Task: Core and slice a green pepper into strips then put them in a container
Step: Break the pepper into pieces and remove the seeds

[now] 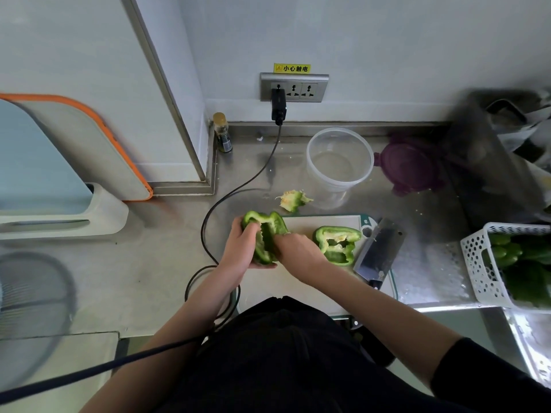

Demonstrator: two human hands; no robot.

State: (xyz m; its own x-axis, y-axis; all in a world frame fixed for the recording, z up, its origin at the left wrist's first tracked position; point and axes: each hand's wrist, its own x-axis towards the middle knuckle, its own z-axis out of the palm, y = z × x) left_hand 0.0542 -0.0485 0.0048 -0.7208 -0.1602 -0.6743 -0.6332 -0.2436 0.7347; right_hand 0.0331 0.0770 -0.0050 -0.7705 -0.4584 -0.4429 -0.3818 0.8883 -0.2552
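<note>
Over the cutting board's (322,223) left edge, the left hand (241,248) is cradling a pepper half (264,234) while the right hand's (295,248) curled fingers are digging inside; pulling pith gently should keep the flesh whole.

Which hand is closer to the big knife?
The right hand. It reaches into the pepper half just left of the knife; the left hand cradles that half, farther away.

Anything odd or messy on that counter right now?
A black power cable runs loose across the steel counter, curling beside the cutting board edge near the left hand. The torn-out pepper core lies off the board, seeds scattered nearby.
</note>
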